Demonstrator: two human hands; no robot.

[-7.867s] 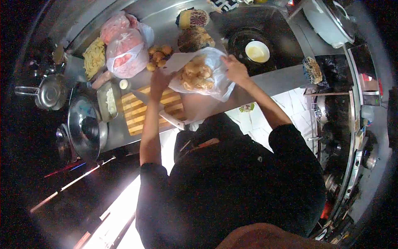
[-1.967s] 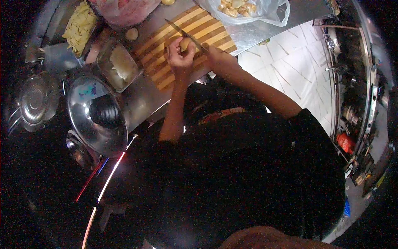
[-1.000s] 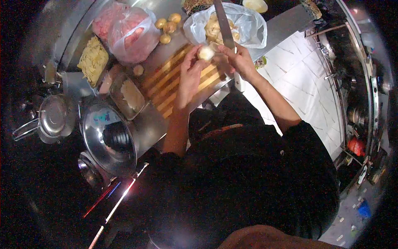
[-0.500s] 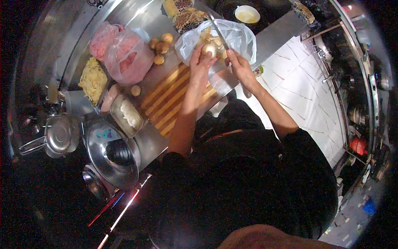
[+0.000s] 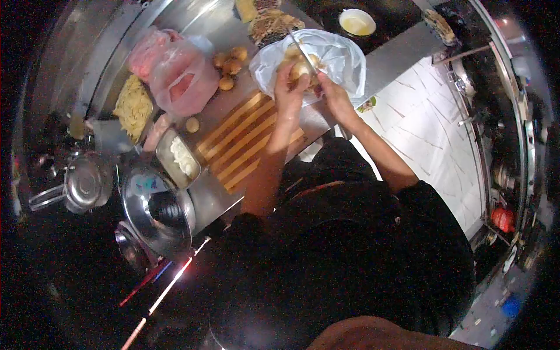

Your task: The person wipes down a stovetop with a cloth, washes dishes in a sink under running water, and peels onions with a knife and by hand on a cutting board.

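My left hand [image 5: 287, 93] is closed around a partly peeled onion [image 5: 301, 71], its pale flesh showing. In my right hand [image 5: 336, 100] is a knife [image 5: 299, 48], its long blade slanting up and left beside the onion. Both hands are over a white plastic bag [image 5: 345, 57] that lies spread on the counter with brownish peelings in it. Left of the bag sits a cluster of brown onions [image 5: 231, 65]. A striped wooden cutting board [image 5: 242, 137] lies below and left of my hands.
Pink-tinted plastic bags [image 5: 184, 76] stand left, beside a heap of pale yellow strips [image 5: 133, 108]. A metal tray [image 5: 178, 158] with white pieces sits near a steel bowl [image 5: 154, 204]. A strainer [image 5: 86, 184] is far left. A white bowl [image 5: 357, 23] holds yellowish liquid.
The knife blade has come down closer to the onion, and my right hand is nearer my left. The whole view has shifted slightly.
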